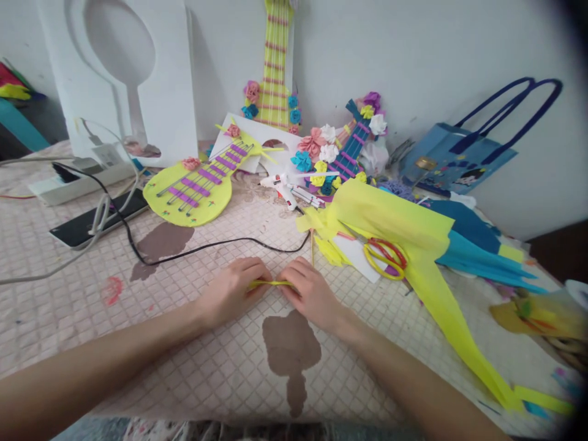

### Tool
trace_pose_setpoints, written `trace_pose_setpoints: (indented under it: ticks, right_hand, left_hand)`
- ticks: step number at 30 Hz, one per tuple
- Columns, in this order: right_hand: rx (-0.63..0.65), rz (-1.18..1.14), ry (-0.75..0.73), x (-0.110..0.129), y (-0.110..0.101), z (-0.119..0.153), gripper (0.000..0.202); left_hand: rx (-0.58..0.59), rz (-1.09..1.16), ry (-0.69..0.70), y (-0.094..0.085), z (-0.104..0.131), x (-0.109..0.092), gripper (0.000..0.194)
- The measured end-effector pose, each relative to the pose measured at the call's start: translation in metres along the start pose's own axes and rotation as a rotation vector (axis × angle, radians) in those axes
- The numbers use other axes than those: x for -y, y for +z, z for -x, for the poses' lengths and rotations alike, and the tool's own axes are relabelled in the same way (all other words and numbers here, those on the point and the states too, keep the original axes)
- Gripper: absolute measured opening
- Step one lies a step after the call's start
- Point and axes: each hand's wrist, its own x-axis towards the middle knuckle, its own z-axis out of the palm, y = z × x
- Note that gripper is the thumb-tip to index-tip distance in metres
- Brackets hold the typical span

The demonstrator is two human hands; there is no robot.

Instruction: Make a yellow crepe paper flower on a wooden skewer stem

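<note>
Between my two hands stretches a thin yellow paper strip (274,283), twisted narrow in the middle. My left hand (236,286) pinches one end, and my right hand (309,291) pinches the other. Both hands are close together over the checked tablecloth, fingertips curled inward. Just beyond the right hand lie yellow crepe paper (390,211) and scissors (386,258) with yellow and red handles. Farther back is a white glue gun (282,188). The yellow paper guitar (197,184) with purple bars lies at the back left of my hands.
A black cable (220,243) crosses the table beyond my hands. At left are a phone (98,219) and a power strip (82,182). A blue flowered guitar (349,150), a tall yellow guitar (274,73), a white cutout board (169,79) and a blue bag (452,156) stand along the wall.
</note>
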Motion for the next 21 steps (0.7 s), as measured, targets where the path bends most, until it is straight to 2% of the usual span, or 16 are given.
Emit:
trace_pose_setpoints:
  ticks: [6, 12, 15, 18, 19, 21]
  right_hand:
    - [-0.018, 0.026, -0.038, 0.000, 0.001, -0.001, 0.011]
    - [-0.014, -0.068, -0.003, -0.003, -0.007, 0.001, 0.006]
    - [-0.094, -0.151, 0.105, -0.011, -0.023, 0.006, 0.018]
    - [-0.193, -0.067, 0.270, -0.022, -0.040, 0.009, 0.010]
    - [-0.190, -0.030, 0.296, -0.025, -0.045, 0.010, 0.011]
    - [-0.106, 0.009, 0.312, -0.028, -0.049, 0.010, 0.012]
  left_hand:
    - [0.000, 0.115, -0.063, 0.001, 0.001, 0.002, 0.009]
    - [-0.012, 0.133, -0.052, -0.004, -0.001, 0.000, 0.016]
    - [-0.039, 0.162, -0.112, -0.008, -0.003, 0.000, 0.017]
    - [-0.061, 0.296, -0.232, -0.011, -0.006, 0.003, 0.018]
    - [-0.047, 0.374, -0.278, -0.011, -0.007, 0.006, 0.020]
    - [-0.056, 0.531, -0.366, -0.011, -0.008, 0.010, 0.024]
